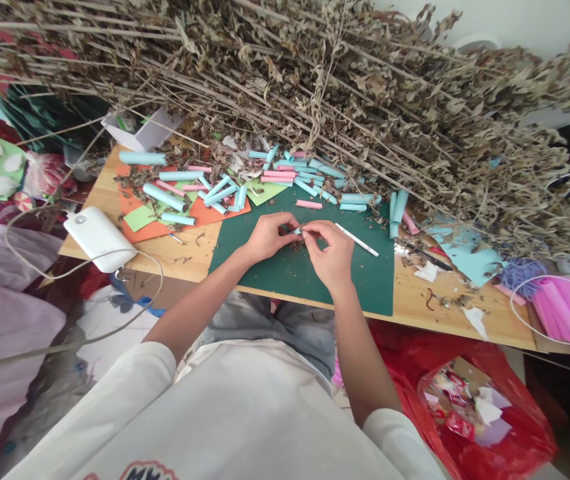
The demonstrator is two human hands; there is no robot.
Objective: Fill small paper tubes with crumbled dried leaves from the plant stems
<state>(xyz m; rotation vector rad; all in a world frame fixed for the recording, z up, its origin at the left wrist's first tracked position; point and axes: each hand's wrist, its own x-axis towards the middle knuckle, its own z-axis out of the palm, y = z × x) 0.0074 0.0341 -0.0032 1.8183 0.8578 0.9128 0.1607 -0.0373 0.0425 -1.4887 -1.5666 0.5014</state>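
Left hand [272, 238] and right hand [329, 253] pinch a small blue paper piece [297, 231] over the green mat [285, 270], near the surface [507, 321]'s front edge. Formed paper rolls [165, 197] lie rearward; the held piece appears unfinished.

Soft, even light falls over my mat [265, 275]; I cannot tell its source. The wall [525, 27] is palest, close to washing out. Only faint shadows lie near my left hand [269, 237] and right hand [332, 248]. Under the table [175, 265], at far right, it goes nearly black. The wide lens stretches my sleeves [137, 373] and smears the picture's edges; fine detail between my hands turns mushy.
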